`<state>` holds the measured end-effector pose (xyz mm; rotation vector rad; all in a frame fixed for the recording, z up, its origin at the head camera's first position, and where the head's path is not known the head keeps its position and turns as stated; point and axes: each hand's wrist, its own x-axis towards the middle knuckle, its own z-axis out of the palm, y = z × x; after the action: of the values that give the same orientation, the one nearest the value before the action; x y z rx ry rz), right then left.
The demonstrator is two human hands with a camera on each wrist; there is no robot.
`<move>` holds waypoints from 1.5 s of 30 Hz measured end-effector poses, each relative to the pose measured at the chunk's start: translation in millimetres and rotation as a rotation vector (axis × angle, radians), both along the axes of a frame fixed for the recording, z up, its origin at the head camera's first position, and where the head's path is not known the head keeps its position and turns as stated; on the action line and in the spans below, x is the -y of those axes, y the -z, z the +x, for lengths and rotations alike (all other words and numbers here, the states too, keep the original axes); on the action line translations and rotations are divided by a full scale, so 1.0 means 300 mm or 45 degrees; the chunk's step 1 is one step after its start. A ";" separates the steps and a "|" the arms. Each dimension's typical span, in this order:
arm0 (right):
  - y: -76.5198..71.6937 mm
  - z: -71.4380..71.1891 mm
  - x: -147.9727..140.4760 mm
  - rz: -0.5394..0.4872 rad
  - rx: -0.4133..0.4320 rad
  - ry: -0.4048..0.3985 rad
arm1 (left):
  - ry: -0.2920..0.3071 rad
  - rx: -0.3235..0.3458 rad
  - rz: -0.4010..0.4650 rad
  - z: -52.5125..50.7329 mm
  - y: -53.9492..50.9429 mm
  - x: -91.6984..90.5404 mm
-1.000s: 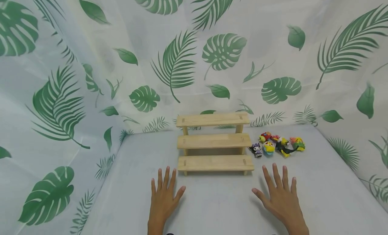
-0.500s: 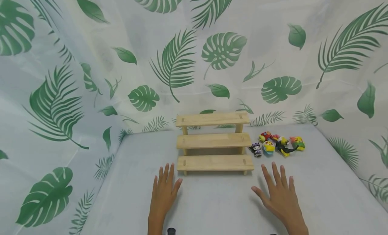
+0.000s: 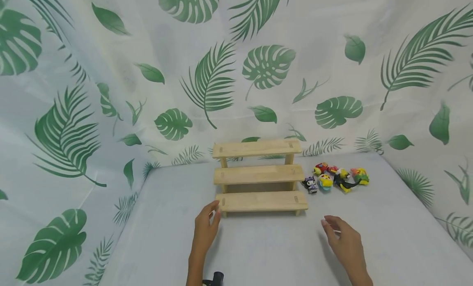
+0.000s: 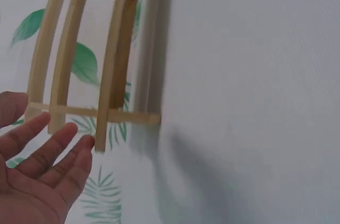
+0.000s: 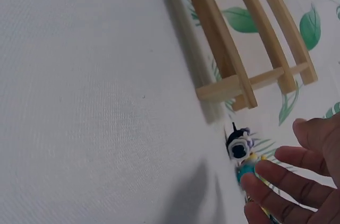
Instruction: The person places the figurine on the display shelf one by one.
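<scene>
A three-tier wooden step shelf [image 3: 260, 202] stands on the white surface near the back. Just in front of its lower left corner is my left hand [image 3: 206, 230], fingers loosely bent and nothing held. In the left wrist view, the fingertips [image 4: 87, 141] overlap the shelf's end, and I cannot tell whether they touch it. My right hand [image 3: 345, 243] hovers to the right of the shelf's front, its fingers softly curved around nothing. Beyond it lie several small toy figures, among them a purple-and-black one [image 3: 311, 184], a yellow-and-blue one [image 3: 325, 181] and a dark-tailed one [image 3: 343, 183].
White sheeting printed with green leaves [image 3: 269, 66] rises behind the shelf and along both sides. A green-and-yellow figure [image 3: 360, 176] and a red one [image 3: 320, 168] lie at the back of the toy group. A black object [image 3: 218, 277] shows beside my left wrist.
Both hands have gone from flat, spread fingers to loosely bent ones. The left hand has moved forward and right, closer to the shelf. Shelf and toys stay put; the view has shifted slightly.
</scene>
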<state>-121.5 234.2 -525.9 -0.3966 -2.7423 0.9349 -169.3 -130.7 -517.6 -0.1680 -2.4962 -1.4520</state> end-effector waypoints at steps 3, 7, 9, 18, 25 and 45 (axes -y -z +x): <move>0.016 -0.004 -0.006 -0.088 0.033 0.044 | -0.011 0.113 0.210 -0.030 0.007 -0.017; 0.031 -0.007 -0.020 -0.154 0.103 0.074 | -0.076 0.163 0.328 -0.076 0.010 -0.036; 0.036 -0.007 -0.027 -0.179 0.142 0.083 | -0.099 0.168 0.350 -0.092 -0.003 -0.046; 0.061 0.001 -0.041 -0.275 0.250 0.116 | -0.055 0.165 0.385 -0.166 0.022 -0.071; 0.051 -0.009 -0.050 -0.394 0.224 0.141 | -0.009 0.121 0.414 -0.211 0.045 -0.092; 0.006 -0.259 -0.255 -0.692 0.036 0.301 | -0.082 0.136 0.664 -0.249 -0.018 -0.083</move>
<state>-199.0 310.7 -527.7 -0.8048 -2.3529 1.6017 -244.0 -105.9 -512.1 0.0886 -2.0798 -2.0634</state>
